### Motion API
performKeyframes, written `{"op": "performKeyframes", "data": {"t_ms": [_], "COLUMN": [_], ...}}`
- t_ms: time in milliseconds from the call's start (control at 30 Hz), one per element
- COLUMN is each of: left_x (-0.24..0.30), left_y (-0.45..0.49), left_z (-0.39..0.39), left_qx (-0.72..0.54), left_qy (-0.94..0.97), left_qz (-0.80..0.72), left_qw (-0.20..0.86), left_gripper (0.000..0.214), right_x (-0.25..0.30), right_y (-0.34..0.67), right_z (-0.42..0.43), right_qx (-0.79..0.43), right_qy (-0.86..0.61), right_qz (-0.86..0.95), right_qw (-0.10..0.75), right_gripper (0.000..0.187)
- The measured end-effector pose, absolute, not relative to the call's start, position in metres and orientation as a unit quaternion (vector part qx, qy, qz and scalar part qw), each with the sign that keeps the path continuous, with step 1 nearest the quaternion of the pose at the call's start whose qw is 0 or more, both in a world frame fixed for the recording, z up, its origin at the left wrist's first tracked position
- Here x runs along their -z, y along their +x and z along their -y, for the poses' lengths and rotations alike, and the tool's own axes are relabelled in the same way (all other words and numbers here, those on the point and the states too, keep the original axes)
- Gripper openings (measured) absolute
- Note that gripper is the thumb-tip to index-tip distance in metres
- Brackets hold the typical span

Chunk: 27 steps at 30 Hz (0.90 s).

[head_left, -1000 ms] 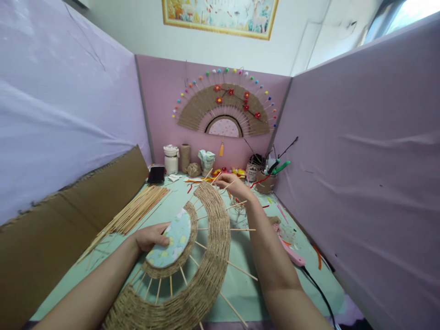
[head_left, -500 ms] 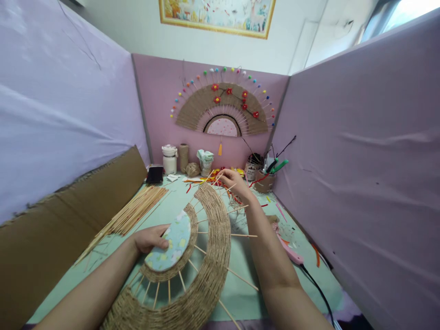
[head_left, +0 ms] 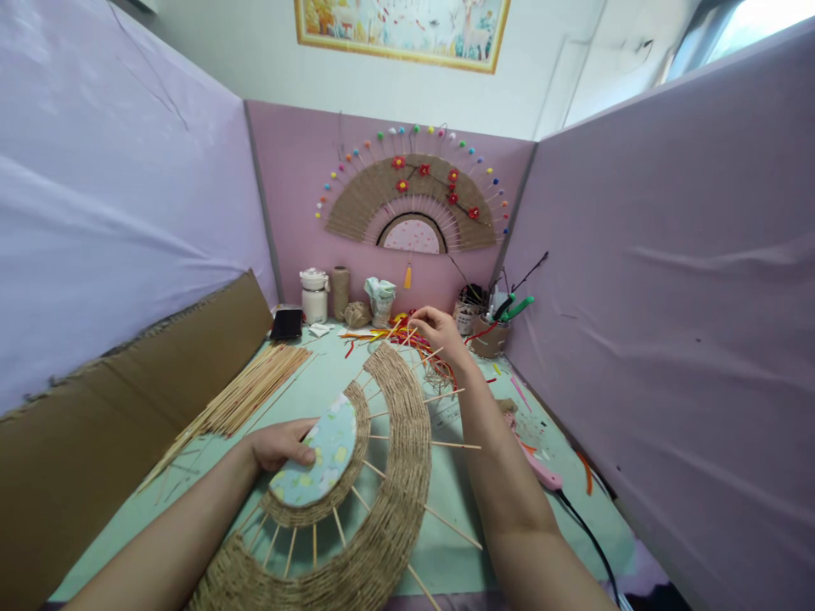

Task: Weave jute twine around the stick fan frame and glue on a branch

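A half-round fan (head_left: 402, 458) of woven twine on thin wooden sticks is tilted up above the table, its sticks poking out past the woven band. At its centre is a half-disc (head_left: 324, 450) covered in pale blue floral cloth. My left hand (head_left: 286, 445) grips this half-disc at its straight side, thumb on the front, fingers behind. At the far end of the band, my right hand (head_left: 439, 331) is closed in a pinch by the tip of a stick (head_left: 410, 337). Whether twine is also between those fingertips is too small to tell.
Loose wooden sticks (head_left: 258, 386) lie at left beside a cardboard strip (head_left: 140, 365). A jar (head_left: 314, 297), twine spool (head_left: 340, 293) and twine ball (head_left: 357, 315) stand at the back. A pink corded tool (head_left: 544, 473) lies right, near a tool holder (head_left: 489, 338). A finished fan (head_left: 356, 199) hangs behind.
The fan has shifted slightly right and down, its stick tips moving with it. My right hand has moved a little right and up, still pinched; my left hand keeps its grip.
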<state>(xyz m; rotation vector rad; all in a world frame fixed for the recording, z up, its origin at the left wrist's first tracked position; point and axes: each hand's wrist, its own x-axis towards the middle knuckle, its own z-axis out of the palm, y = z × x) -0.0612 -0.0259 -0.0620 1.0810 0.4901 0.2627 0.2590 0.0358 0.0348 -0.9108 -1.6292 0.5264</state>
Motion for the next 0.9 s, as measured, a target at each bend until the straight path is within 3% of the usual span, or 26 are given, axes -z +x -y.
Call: {"op": "performKeyframes", "data": {"t_ms": [267,900], "left_x": [0.064,0.067], "left_y": [-0.055,-0.053], "left_z": [0.028,0.028], "left_qx": [-0.106,-0.091], "left_qy": [0.509,0.503], "left_qz": [-0.229,-0.222], "left_qw": [0.823,0.831], "left_gripper": [0.077,0.076], "right_x": [-0.031,0.0], "right_y": [0.258,0.248], "right_z": [-0.038,-0.057], "right_qx": [-0.245,-0.607], "right_qy": [-0.384,-0.309], "right_qz": [0.687,0.508], "right_qw": [0.566,0.527], "right_gripper": [0.015,0.03]}}
